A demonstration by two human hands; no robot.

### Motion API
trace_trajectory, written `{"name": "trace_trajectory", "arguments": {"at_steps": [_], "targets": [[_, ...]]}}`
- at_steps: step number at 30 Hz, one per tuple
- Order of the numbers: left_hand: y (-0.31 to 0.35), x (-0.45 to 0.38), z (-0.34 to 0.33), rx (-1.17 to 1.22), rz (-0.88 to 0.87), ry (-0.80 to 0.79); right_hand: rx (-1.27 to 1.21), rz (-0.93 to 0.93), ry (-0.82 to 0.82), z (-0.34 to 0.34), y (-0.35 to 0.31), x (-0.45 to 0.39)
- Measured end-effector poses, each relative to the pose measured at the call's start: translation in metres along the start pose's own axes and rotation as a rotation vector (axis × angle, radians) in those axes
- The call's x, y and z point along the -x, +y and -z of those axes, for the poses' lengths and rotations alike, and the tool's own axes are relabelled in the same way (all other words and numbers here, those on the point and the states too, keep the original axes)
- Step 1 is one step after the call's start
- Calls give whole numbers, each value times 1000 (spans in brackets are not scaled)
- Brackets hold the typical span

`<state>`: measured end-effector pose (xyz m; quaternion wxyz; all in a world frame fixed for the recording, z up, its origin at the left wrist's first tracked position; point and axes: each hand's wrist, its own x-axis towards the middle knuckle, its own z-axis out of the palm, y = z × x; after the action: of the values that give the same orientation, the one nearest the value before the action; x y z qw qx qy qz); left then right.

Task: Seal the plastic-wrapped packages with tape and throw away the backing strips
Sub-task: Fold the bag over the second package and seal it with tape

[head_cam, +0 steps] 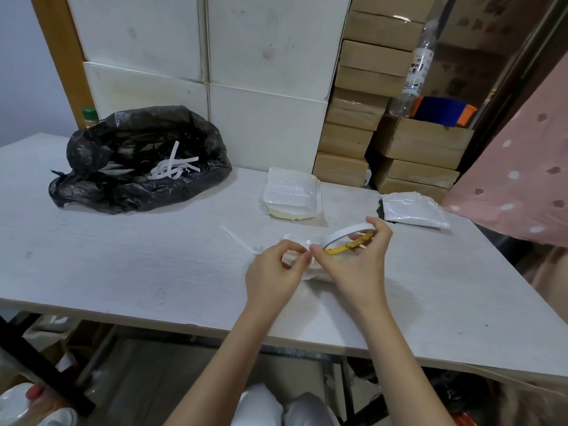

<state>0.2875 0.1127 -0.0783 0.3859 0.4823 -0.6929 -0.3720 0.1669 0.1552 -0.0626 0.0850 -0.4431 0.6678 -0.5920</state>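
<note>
While the right hand (353,259) grips the tape roll (347,238) just above a plastic-wrapped package (310,273) on the white table (123,256), the left hand (273,269) pinches the tape's loose end right beside it. One backing strip (236,239) lies on the table nearby, more sit in the black bag (135,158).

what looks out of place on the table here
One white backing strip lies loose on the table, left of the hands, while the other strips sit in the black bag. Nothing looks spilled or damaged.

bag (135,161) left on table (123,256); packages (290,192) right (strips (173,169) inside bag) — boxes (347,136) behind
</note>
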Motion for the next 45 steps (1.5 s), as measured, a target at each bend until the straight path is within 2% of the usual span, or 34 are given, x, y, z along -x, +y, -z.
{"name": "trace_trajectory", "arguments": {"at_steps": [2,4,6,11,15,17,22,26,31,33,40,45], "targets": [[-2,1,-3,9,31,18,60,81,101,0,-1,5],[-4,0,-4,75,77,42,193,236,193,0,0,8],[-7,-1,-6,143,102,53,269,279,221,2,3,9],[-8,-3,-8,270,152,52,215,60,241,2,15,10],[-5,-3,-9,293,194,36,260,10,210,-1,17,11],[-5,-2,-9,228,169,22,279,-9,171,1,13,12],[0,4,-10,23,110,51,384,-6,117,12,-2,6],[1,5,-12,-65,65,80,311,5,105,17,-10,4],[0,7,-11,-141,-42,97,409,188,204,29,-9,3],[1,7,-11,-152,-40,93,448,202,200,33,-5,0],[5,7,-9,-105,4,68,441,94,182,32,20,5],[8,3,-6,-49,45,-20,292,-18,207,26,39,10]]}}
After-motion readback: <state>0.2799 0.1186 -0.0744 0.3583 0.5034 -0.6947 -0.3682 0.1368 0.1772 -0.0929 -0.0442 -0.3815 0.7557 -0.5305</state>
